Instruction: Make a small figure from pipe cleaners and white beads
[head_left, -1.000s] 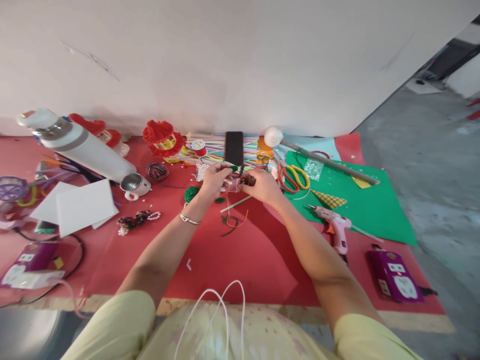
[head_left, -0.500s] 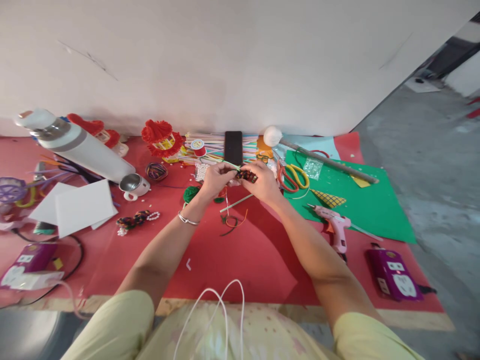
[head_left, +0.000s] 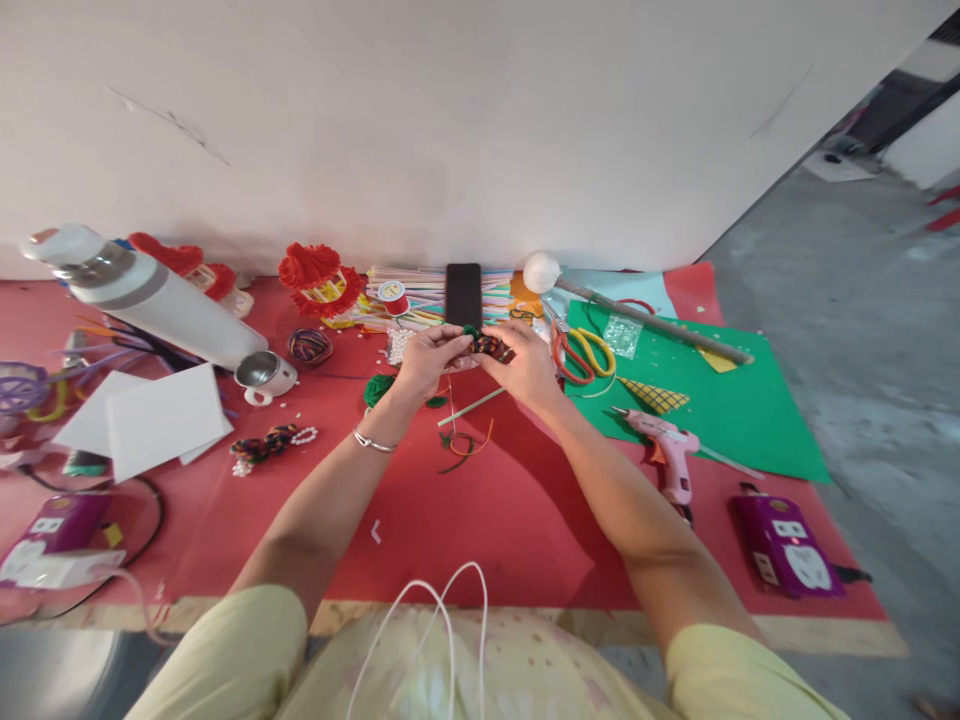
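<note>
Between my two hands is a dark multicoloured yarn braid (head_left: 490, 346) with a green tip. My left hand (head_left: 426, 362) pinches its green end with thumb and fingertips. My right hand (head_left: 527, 368) is closed around the other end, and its fingers hide part of the piece. Below the hands a pale green straw (head_left: 471, 407) lies slanted beside loose green and orange yarn ends (head_left: 466, 442). A green yarn ball (head_left: 378, 390) rests by my left wrist. A similar yarn piece with white beads (head_left: 270, 443) lies further left.
Orange and yellow scissors (head_left: 574, 358) lie right of my hands, near a pink glue gun (head_left: 670, 450) on green sheet (head_left: 757, 420). Behind are a black phone (head_left: 463, 293) and a red thread spool (head_left: 393, 297). A white bottle (head_left: 161, 305) and steel cup (head_left: 265, 376) stand left.
A light green strand above my left fingertips no longer shows, and a dark green tip now appears there. Both hands stay at nearly the same place. The view has shifted slightly.
</note>
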